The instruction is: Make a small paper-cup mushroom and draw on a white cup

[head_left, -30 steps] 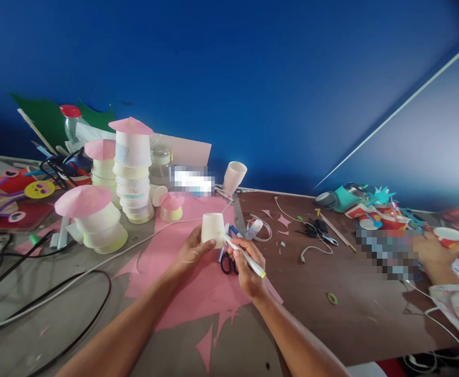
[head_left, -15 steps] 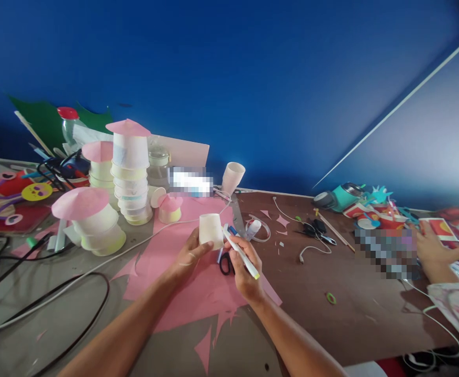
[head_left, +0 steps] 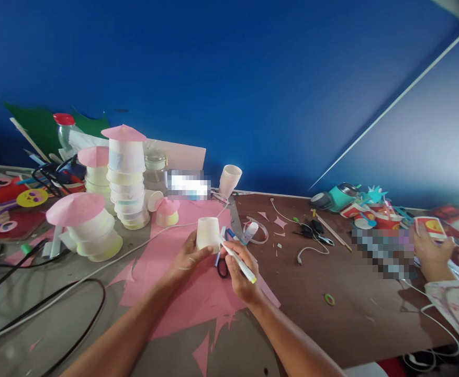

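Observation:
A white paper cup [head_left: 208,233] is held by my left hand [head_left: 190,259], with the thumb across its lower side. My right hand [head_left: 242,267] grips a white marker [head_left: 242,264] with a yellow end pointing back toward me; its tip is at the cup's right side, and I cannot tell whether it touches. Beneath both hands lies a sheet of pink paper [head_left: 166,288]. Black-handled scissors [head_left: 222,268] rest on it, partly hidden by my right hand. Just beyond that hand is a white-capped glue bottle [head_left: 250,231].
Stacked paper cups with pink cone roofs [head_left: 126,167] stand at the left. Cables [head_left: 91,262] cross the table there. At the back leans a tilted cup [head_left: 229,179]. On the right are keys [head_left: 313,229], a green tape ring [head_left: 329,299], a teal bottle [head_left: 339,196] and another person's hand [head_left: 435,256].
The marker's tip has come closer to the cup's right side. The view has shifted slightly. At the right, the other person's hand has moved a little.

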`<state>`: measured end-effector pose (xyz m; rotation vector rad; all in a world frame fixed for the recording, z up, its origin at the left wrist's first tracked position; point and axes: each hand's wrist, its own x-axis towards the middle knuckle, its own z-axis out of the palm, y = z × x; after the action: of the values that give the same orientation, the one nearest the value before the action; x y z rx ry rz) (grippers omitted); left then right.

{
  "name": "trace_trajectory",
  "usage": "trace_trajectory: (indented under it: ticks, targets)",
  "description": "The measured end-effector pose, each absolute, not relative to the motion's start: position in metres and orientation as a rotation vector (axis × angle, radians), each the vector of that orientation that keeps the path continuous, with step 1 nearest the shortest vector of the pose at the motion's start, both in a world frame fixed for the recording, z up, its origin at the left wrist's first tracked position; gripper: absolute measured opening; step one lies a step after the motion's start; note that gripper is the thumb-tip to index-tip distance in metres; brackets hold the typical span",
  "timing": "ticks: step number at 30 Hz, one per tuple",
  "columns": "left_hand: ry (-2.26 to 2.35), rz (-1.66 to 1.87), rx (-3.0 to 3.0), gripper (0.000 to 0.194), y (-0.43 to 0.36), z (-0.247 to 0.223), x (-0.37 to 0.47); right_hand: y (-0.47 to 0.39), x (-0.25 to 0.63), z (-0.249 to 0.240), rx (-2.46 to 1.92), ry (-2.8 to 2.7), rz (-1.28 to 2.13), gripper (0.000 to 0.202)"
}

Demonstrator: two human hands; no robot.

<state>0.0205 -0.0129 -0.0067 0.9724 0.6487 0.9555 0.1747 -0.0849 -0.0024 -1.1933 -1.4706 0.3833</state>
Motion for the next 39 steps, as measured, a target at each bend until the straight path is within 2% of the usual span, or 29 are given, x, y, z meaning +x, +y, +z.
trace_trajectory:
  ticks: [17,39]
  targets:
    - [0.635,0.94,1.007,0.056,-0.0129,-0.0087,0.0199,-0.0841,0.1757,0.0019,-1.137,-1.474,0.424,0.024]
    - [0.661,0.96,0.966,0.057,-0.0116,-0.0118,0.0194,-0.0859,0.1783,0.0008,-1.167,-1.465,0.368,0.024]
